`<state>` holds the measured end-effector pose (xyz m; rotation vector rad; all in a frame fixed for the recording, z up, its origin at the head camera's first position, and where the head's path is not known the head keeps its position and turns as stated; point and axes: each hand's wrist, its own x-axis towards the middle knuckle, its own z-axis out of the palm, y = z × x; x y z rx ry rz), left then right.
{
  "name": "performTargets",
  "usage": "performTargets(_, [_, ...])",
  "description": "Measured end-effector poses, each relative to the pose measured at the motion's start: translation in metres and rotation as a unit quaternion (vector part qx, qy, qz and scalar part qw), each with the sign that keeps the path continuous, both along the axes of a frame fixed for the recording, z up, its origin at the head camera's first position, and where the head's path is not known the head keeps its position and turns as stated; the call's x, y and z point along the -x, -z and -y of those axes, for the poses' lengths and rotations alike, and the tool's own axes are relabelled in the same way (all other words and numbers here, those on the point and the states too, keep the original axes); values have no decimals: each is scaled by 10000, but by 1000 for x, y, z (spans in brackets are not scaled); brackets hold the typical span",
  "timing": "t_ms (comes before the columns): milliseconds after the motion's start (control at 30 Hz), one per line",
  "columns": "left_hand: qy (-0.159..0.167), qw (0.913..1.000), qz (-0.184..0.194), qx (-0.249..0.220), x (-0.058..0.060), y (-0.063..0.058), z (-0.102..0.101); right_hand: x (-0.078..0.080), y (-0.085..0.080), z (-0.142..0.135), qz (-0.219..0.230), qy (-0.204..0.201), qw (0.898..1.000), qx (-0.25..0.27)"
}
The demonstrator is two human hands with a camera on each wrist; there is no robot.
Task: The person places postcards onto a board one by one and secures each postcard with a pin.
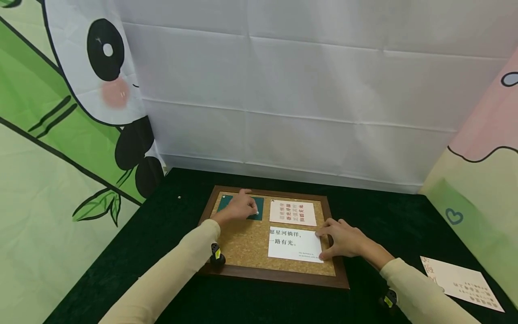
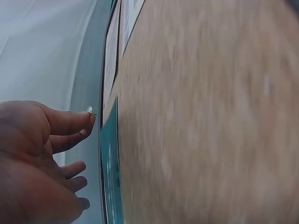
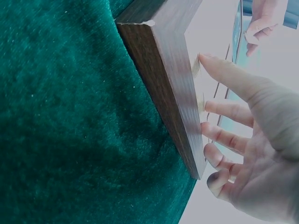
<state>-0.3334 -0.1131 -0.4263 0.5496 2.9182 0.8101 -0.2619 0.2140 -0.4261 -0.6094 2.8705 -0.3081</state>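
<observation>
In the left wrist view my left hand (image 2: 35,149) pinches a small clear-headed thumbtack (image 2: 90,110) between thumb and forefinger, its point facing the board. In the head view that hand is above the dark green card (image 1: 260,204) at the upper left of the wood-framed corkboard (image 1: 243,245). My right hand (image 1: 344,238) touches the right edge of a white printed card (image 1: 289,245) on the lower part of the board, thumb and fingers spread apart. Another card, white with red characters (image 1: 292,212), lies just above it on the cork.
A loose printed card (image 1: 461,283) lies on the dark green tablecloth (image 1: 388,220) at the right. A tiny shiny object (image 1: 180,197) is on the cloth left of the board. White fabric (image 1: 299,90) hangs behind the table.
</observation>
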Motion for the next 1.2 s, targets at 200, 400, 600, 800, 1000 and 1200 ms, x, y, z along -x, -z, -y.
performTargets(200, [331, 9994, 131, 27, -7, 4, -23, 0, 1, 0, -5, 26, 10000, -24])
performTargets(400, [590, 9977, 34, 327, -13, 9, -38, -1, 1, 1, 0, 49, 10000, -76])
performTargets(600, [740, 9962, 128, 436, -15, 9, -43, -1, 1, 1, -13, 37, 10000, -64])
performTargets(800, [837, 9943, 248, 609, -12, 8, -46, 1, 1, 0, -71, -18, 9999, -71])
performTargets(1000, [676, 9919, 174, 1057, -11, 4, -51, 0, 0, 0, -52, -13, 9999, -104])
performTargets(1200, [331, 9937, 58, 1067, -18, 1, -56, 0, -1, 0, -70, -14, 9999, -134])
